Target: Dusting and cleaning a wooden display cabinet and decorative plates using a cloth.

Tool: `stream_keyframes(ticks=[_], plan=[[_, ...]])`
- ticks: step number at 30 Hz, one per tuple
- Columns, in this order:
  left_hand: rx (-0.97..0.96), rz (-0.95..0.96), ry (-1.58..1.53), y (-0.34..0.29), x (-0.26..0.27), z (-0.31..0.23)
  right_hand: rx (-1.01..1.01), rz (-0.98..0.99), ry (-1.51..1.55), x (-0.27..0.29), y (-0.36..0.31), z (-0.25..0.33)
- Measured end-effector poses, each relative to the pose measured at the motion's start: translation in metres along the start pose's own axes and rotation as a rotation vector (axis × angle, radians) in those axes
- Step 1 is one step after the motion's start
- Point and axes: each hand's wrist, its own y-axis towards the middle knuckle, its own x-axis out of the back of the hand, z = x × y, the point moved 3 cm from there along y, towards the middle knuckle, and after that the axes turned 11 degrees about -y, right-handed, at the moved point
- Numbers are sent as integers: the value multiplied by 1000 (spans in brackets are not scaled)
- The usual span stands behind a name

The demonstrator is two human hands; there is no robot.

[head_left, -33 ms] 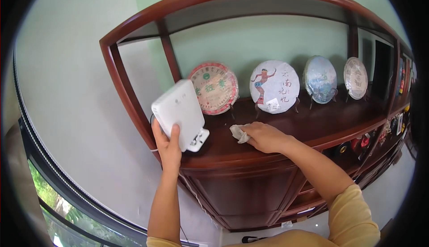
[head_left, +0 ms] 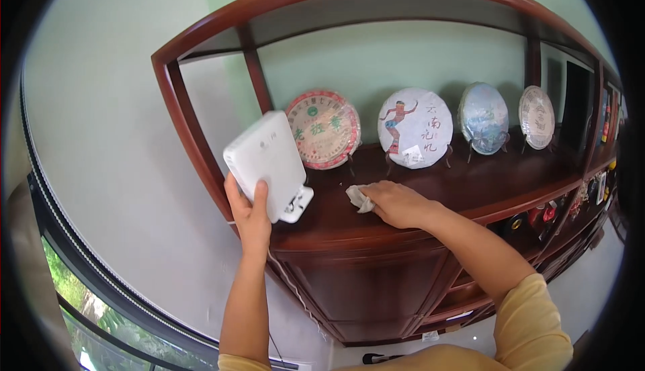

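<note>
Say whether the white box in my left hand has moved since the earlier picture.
Yes, slightly. Against the red-rimmed disc standing on the shelf, the white box has shifted a little left and up in the picture.

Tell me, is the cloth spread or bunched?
Bunched: the pale cloth is crumpled and creased, gathered in the right hand rather than laid flat.

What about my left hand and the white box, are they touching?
Touching: the head view shows your left hand gripping the white box, fingers closed around its edge.
</note>
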Motion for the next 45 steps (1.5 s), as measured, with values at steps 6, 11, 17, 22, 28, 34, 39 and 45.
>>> stream_keyframes(ticks=[6, 11, 17, 22, 28, 34, 39, 45], plan=[[-146, 7, -56, 14, -6, -48, -112, 129, -176, -16, 57, 15], [-206, 4, -60, 18, -8, -64, -110, 150, -232, -37, 102, 48], [-247, -12, -47, 30, 4, -61, 175, 125, -76, -45, 113, 105], [-262, 19, -58, 34, -8, -67, 111, 25, 57, -103, 178, 81], [-233, 7, -71, 39, 10, -61, 77, 101, 43, -87, 167, 114], [-156, -71, -147, 41, 4, -58, 265, 275, 439, -57, 136, 110], [-207, -97, -118, 39, 16, -57, 106, 65, 258, -58, 123, 150], [-204, -82, -5, 36, 2, -44, 101, -88, 129, -46, 65, 109]])
